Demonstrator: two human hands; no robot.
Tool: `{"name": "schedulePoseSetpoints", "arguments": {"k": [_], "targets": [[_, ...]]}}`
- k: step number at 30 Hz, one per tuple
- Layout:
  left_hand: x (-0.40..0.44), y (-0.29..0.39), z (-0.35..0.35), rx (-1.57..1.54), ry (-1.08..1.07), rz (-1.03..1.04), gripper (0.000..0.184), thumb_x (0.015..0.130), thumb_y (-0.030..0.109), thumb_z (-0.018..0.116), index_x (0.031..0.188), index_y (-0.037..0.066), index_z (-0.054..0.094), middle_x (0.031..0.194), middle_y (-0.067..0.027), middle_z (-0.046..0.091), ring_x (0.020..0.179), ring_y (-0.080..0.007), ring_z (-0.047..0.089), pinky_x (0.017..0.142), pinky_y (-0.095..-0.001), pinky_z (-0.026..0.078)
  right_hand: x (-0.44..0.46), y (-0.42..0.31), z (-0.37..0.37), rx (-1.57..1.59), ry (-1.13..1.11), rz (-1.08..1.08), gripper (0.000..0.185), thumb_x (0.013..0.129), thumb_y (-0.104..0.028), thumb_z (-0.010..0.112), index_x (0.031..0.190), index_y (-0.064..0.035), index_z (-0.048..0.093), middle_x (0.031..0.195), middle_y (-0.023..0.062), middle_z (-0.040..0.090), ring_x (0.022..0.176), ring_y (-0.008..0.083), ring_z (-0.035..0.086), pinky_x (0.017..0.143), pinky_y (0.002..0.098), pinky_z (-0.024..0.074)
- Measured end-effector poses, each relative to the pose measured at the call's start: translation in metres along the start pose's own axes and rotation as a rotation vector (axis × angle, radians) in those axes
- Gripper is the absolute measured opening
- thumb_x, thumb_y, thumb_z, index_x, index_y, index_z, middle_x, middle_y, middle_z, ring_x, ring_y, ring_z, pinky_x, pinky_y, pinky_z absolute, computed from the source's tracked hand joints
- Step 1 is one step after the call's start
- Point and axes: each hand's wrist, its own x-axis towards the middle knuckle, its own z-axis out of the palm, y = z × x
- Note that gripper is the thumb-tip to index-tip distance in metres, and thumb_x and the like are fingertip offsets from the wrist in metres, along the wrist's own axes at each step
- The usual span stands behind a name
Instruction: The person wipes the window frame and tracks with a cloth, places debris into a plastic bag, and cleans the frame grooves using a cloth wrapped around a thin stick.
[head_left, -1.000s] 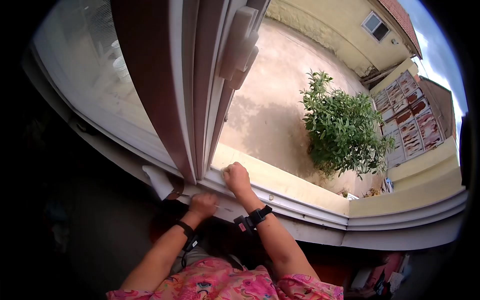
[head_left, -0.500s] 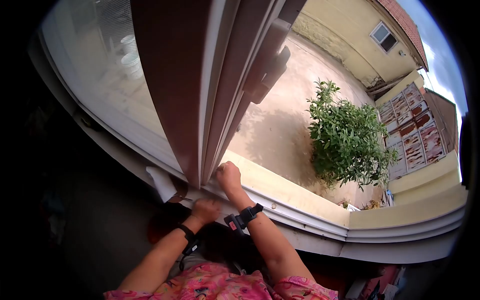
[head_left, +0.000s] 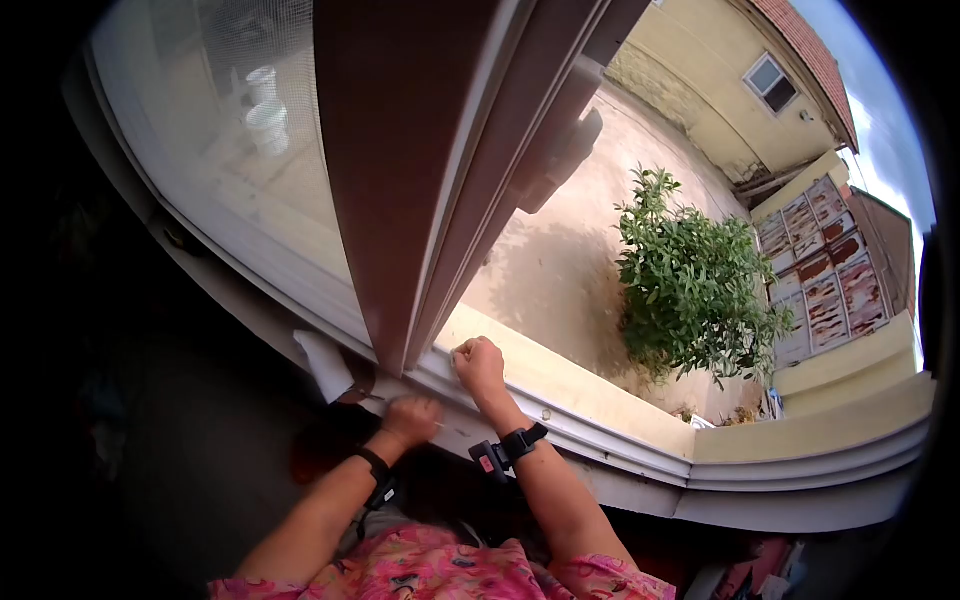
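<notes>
My right hand [head_left: 480, 366] is closed over the white window track [head_left: 590, 436], close to the foot of the brown and white window frame [head_left: 400, 200]. What its fingers pinch is too small to make out. Lower and to the left, my left hand [head_left: 411, 420] is curled at the inner sill edge, with a thin pale thing sticking out on its right side. Just left of that hand a white sheet or wrap [head_left: 324, 367] hangs at the sill, beside a small brown object [head_left: 357, 386]. Both wrists wear black straps with small devices.
Outside the open window a leafy green bush [head_left: 690, 285] grows in a paved yard [head_left: 560, 260]. A white handle [head_left: 560, 150] juts from the window frame. White containers [head_left: 267, 125] show through the glass. A rusty gate [head_left: 825, 270] stands at the right.
The window frame appears farther right and larger in view. My right hand went left to the frame's foot, then came back a little to the right. My left hand stayed near the sill edge.
</notes>
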Motion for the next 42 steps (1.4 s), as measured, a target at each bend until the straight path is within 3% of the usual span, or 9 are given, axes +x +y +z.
{"name": "schedulePoseSetpoints", "arguments": {"k": [3,8,17,19,21,26,30,34,42], "targets": [[-0.004,0.001,-0.001,0.036,-0.015,0.001,0.014,0.064,0.018,0.059,0.056,0.015,0.048,0.053,-0.0042,0.050,0.047,-0.0230,0.052,0.045,-0.0354,0.043,0.016,-0.022,0.030,-0.085,0.050,-0.065,0.011,0.070,-0.013,0.060,0.067,-0.0023,0.063,0.075,0.0166,0.057,0.071,0.0336,0.057,0.066,0.0385,0.0469],[-0.004,0.002,-0.003,-0.010,-0.022,-0.009,0.017,0.067,0.017,0.059,0.056,0.013,0.047,0.054,-0.0050,0.050,0.049,-0.0236,0.053,0.046,-0.0358,0.043,-0.018,0.012,-0.009,0.033,0.076,-0.151,0.007,0.071,-0.009,0.061,0.070,-0.0027,0.063,0.073,0.0152,0.056,0.069,0.0320,0.056,0.064,0.0380,0.0462],[0.001,0.002,-0.006,0.007,-0.049,0.001,0.014,0.070,0.017,0.056,0.059,0.015,0.047,0.057,-0.0027,0.052,0.053,-0.0210,0.055,0.051,-0.0339,0.044,-0.119,0.170,-0.139,-0.249,0.257,0.228,0.007,0.068,-0.009,0.065,0.070,-0.0024,0.066,0.069,0.0129,0.059,0.064,0.0269,0.059,0.061,0.0341,0.0478],[0.003,0.003,-0.007,-0.014,-0.049,0.011,0.013,0.069,0.017,0.056,0.060,0.015,0.047,0.057,-0.0023,0.051,0.054,-0.0207,0.055,0.051,-0.0338,0.044,-0.122,0.169,-0.147,-0.231,0.271,0.329,0.008,0.068,-0.010,0.065,0.069,-0.0026,0.066,0.068,0.0129,0.059,0.063,0.0266,0.059,0.061,0.0346,0.0477],[0.002,0.004,-0.007,0.014,-0.061,-0.001,0.013,0.069,0.017,0.057,0.060,0.015,0.047,0.057,-0.0019,0.051,0.054,-0.0209,0.055,0.051,-0.0341,0.044,-0.113,0.152,-0.135,-0.251,0.272,0.297,0.008,0.067,-0.010,0.065,0.070,-0.0030,0.066,0.069,0.0125,0.059,0.064,0.0260,0.059,0.062,0.0343,0.0475],[-0.001,0.000,-0.005,0.009,-0.088,0.007,0.014,0.069,0.017,0.057,0.060,0.015,0.047,0.056,-0.0027,0.050,0.053,-0.0218,0.054,0.050,-0.0350,0.044,-0.057,0.060,-0.046,-0.005,0.222,-0.026,0.005,0.071,-0.008,0.060,0.068,-0.0033,0.061,0.072,0.0126,0.054,0.068,0.0296,0.056,0.063,0.0366,0.0452],[-0.004,-0.004,0.000,0.047,-0.104,0.007,0.015,0.069,0.018,0.057,0.059,0.013,0.047,0.056,-0.0054,0.050,0.050,-0.0252,0.053,0.047,-0.0378,0.043,-0.016,0.007,0.018,0.027,0.165,-0.089,0.008,0.072,-0.008,0.056,0.067,-0.0016,0.057,0.075,0.0162,0.053,0.073,0.0353,0.054,0.067,0.0413,0.0445],[-0.002,-0.003,-0.001,0.078,-0.090,-0.010,0.019,0.072,0.018,0.056,0.058,0.012,0.046,0.054,-0.0075,0.049,0.048,-0.0281,0.051,0.045,-0.0402,0.042,-0.018,0.012,0.009,0.012,0.097,-0.167,0.006,0.073,-0.007,0.056,0.069,-0.0030,0.058,0.077,0.0151,0.053,0.075,0.0334,0.054,0.068,0.0405,0.0451],[0.001,-0.002,-0.009,0.056,-0.118,0.020,0.021,0.076,0.016,0.054,0.058,0.010,0.045,0.054,-0.0094,0.048,0.050,-0.0295,0.050,0.048,-0.0414,0.040,-0.129,0.154,-0.126,-0.124,0.405,0.237,0.005,0.073,-0.009,0.060,0.074,-0.0046,0.063,0.074,0.0134,0.056,0.071,0.0307,0.056,0.065,0.0377,0.0463]]}}
